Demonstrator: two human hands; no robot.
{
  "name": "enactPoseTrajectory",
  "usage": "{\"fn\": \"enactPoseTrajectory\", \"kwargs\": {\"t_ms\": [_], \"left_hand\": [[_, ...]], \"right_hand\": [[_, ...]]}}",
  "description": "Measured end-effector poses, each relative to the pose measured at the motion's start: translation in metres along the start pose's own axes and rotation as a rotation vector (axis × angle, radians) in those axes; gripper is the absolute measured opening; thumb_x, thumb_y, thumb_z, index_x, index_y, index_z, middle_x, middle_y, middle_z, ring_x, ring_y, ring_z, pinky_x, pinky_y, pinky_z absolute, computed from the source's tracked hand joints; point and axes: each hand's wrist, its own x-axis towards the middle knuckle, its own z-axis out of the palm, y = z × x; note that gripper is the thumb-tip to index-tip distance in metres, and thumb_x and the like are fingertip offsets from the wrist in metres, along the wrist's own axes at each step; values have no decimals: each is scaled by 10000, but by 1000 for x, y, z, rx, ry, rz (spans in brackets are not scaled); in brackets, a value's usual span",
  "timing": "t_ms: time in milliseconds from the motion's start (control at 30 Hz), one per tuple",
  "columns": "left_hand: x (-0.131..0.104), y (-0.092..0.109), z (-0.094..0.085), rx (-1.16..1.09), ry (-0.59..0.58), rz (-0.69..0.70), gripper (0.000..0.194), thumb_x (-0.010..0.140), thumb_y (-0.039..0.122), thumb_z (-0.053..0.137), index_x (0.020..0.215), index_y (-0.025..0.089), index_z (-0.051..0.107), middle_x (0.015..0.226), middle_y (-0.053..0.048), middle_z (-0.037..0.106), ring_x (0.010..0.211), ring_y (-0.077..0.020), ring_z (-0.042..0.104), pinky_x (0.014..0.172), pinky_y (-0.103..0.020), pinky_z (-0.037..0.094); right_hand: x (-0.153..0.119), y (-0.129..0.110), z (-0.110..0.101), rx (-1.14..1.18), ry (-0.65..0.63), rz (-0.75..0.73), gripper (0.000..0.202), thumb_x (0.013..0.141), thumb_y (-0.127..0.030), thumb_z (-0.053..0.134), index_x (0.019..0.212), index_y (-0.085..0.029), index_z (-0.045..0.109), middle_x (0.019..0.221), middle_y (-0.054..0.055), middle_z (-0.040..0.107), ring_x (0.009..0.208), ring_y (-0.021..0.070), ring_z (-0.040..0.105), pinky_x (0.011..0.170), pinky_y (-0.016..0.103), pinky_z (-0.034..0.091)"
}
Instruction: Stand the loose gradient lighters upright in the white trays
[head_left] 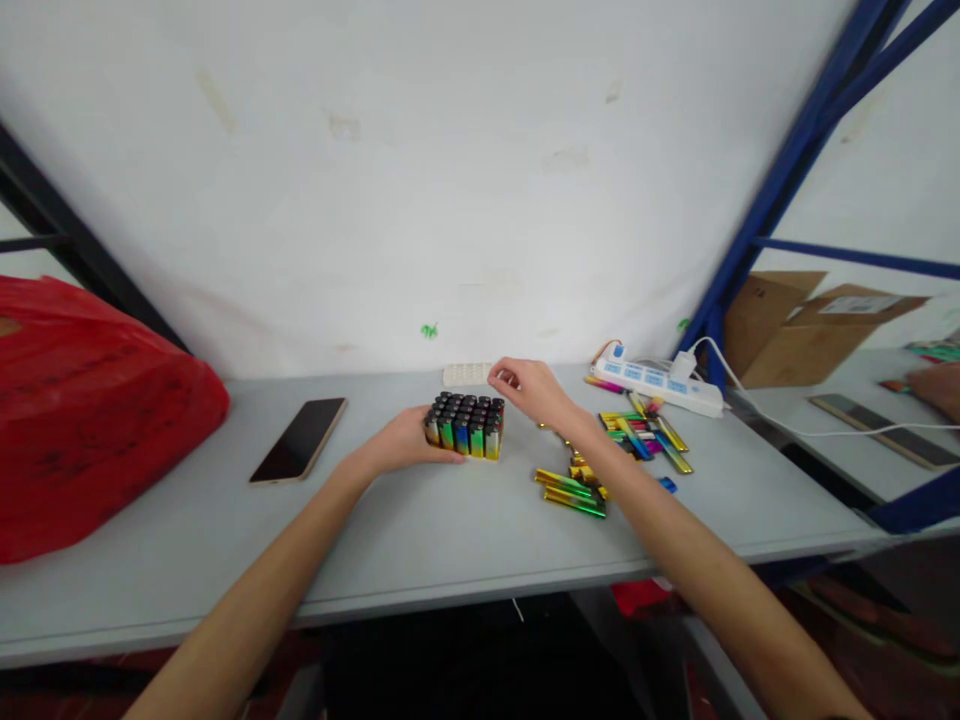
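Observation:
Cigarette lighters (463,436) with black tops and shiny green, blue and yellow bodies stand upright, packed in rows as one block on the grey table. My left hand (409,440) grips the block from its left side, thumb along the front. Just behind and right of the block is my right hand (529,388), its fingers curled in a pinch; whether anything is between the fingertips I cannot make out. A white tray with small compartments (466,375) lies by the wall, partly behind my right hand. Loose lighters (574,495) lie in a pile near my right forearm.
More shiny lighters or sleeves (652,432) lie in front of a white power strip (652,385). A phone (300,440) and a red plastic bag (97,410) are on the left. Beyond the blue frame (772,200) are a cardboard box (795,330) and another person's hand (937,388).

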Motion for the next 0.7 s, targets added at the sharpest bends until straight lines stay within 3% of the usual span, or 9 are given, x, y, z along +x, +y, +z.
{"fn": "enactPoseTrajectory", "kwargs": {"t_ms": [67,133,233,333,433,533,633,700], "left_hand": [[0,-1,0,11,5,-6,706,571,645,874,1112,215,729,1112,-37,801,1025,-318,730,925,-400,594],[1,-3,0,22,5,-10,696,572,649,873,1093,211,728,1085,-36,805,1000,-317,736,908,-398,599],[4,-8,0,54,16,10,695,571,651,878,1084,205,731,1080,-46,804,1007,-325,733,905,-403,601],[7,-12,1,75,32,13,689,570,647,880,1075,201,736,1078,-59,804,998,-331,734,893,-411,605],[10,-14,3,88,62,-6,663,568,655,872,1034,202,740,1052,-66,806,963,-328,737,864,-410,610],[15,-15,6,120,99,-9,654,590,695,842,1014,209,736,1040,-72,804,962,-321,733,853,-391,605],[27,-14,11,183,135,-23,661,614,743,803,990,204,734,971,-82,799,944,-315,730,825,-357,589],[39,-13,13,239,154,-71,676,627,765,784,982,192,729,933,-94,790,920,-309,729,798,-338,573]], "right_hand": [[25,16,10,-169,-163,-21,127,976,-221,637,1074,-161,690,977,65,720,909,172,640,863,276,444],[42,29,24,-341,-288,63,203,966,-209,652,1156,-143,673,1165,123,686,1047,202,637,915,287,456],[50,40,43,-400,-330,110,208,982,-191,605,1159,-106,673,1242,178,657,1056,231,647,911,304,480],[43,48,45,-418,-339,118,209,1014,-155,515,1116,-85,684,1222,197,669,1008,229,656,885,313,488],[33,58,21,-415,-308,109,168,998,-156,557,1065,-74,688,1159,195,688,1018,232,646,902,318,476],[16,64,-23,-383,-212,98,151,1004,-190,567,999,-91,680,1042,163,700,980,224,638,898,332,477],[-15,55,-66,-122,49,24,141,975,-260,622,888,-156,662,907,83,687,817,192,632,778,319,507],[-41,39,-84,49,33,-21,183,982,-338,625,896,-179,655,909,68,694,807,185,642,721,301,519]]}}
